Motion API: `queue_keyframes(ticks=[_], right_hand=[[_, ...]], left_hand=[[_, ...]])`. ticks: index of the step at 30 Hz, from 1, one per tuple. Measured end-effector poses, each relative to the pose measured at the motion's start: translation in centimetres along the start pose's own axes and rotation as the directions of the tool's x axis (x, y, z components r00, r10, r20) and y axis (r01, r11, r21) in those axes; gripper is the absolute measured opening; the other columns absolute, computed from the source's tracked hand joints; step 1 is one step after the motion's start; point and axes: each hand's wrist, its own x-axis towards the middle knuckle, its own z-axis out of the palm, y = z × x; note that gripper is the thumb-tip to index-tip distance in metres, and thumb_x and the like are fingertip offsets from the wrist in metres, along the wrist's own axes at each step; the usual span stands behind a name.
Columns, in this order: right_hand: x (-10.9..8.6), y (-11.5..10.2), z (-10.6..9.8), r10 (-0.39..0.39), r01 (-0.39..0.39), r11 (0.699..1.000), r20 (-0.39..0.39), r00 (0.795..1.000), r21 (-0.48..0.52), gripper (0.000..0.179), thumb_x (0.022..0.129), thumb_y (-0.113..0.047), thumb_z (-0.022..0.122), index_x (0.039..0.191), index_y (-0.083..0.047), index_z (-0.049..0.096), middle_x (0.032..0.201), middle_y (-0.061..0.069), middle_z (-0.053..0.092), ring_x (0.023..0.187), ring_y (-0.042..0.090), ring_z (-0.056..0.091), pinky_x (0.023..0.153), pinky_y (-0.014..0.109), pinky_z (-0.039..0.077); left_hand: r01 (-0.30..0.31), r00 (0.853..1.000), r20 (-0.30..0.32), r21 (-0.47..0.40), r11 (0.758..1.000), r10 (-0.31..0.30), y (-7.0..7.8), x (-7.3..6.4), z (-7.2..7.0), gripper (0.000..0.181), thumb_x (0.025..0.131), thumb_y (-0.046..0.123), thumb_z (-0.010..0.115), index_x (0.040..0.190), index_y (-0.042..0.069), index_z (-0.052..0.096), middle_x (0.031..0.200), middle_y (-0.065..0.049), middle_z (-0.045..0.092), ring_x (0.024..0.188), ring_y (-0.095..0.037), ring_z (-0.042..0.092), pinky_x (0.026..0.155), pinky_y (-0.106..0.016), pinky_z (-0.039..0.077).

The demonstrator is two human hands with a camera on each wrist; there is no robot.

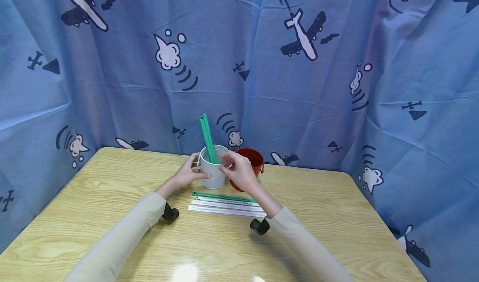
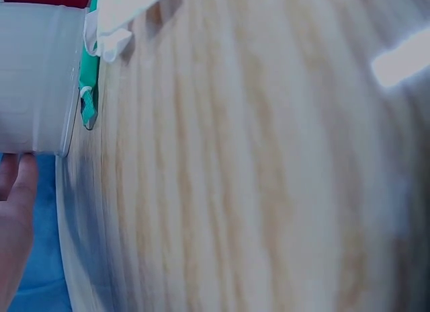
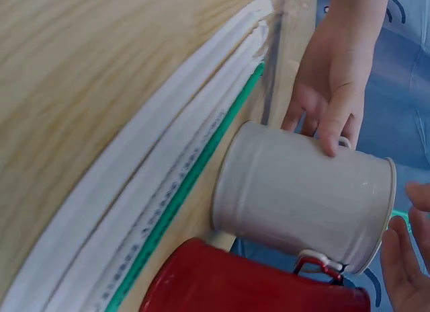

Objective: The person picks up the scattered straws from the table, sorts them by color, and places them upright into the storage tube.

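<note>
My left hand (image 1: pixel 183 174) holds a small white bucket (image 1: pixel 211 178) by its left side, with the thumb across its front. Two or so long thin green sticks (image 1: pixel 208 138) stand in it, leaning left above the rim. At the bucket's right rim is my right hand (image 1: pixel 241 171), fingers loosely bent; the right wrist view shows those fingers (image 3: pixel 402 258) by the bucket's mouth. A red bucket (image 3: pixel 248 285) stands close beside the white one, partly hidden by the right hand in the head view.
In front of the buckets lie a green stick (image 1: pixel 220 196) and several long white paper-wrapped strips (image 1: pixel 224 208), side by side. They rest on a wood-grain table (image 1: pixel 112 182). A blue curtain (image 1: pixel 224 65) with plane prints hangs behind the table's back edge.
</note>
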Motion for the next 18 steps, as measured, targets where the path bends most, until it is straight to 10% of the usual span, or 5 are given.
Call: queue_keyframes(ticks=[18], right_hand=[[-3.5,2.2,-0.7,0.065,-0.05,0.997,0.246,0.967,-0.064,0.028,0.077,-0.001,0.077,0.103,-0.003,0.067,0.094,0.011,0.071,0.083,0.021,0.066,0.078,0.029,0.06]], left_hand=[[-0.011,1.0,-0.013,-0.011,1.0,0.011,0.0,-0.2,0.2,0.079,0.083,0.005,0.073,0.145,0.004,0.026,0.145,-0.025,0.033,0.135,-0.043,0.035,0.116,-0.052,0.031]])
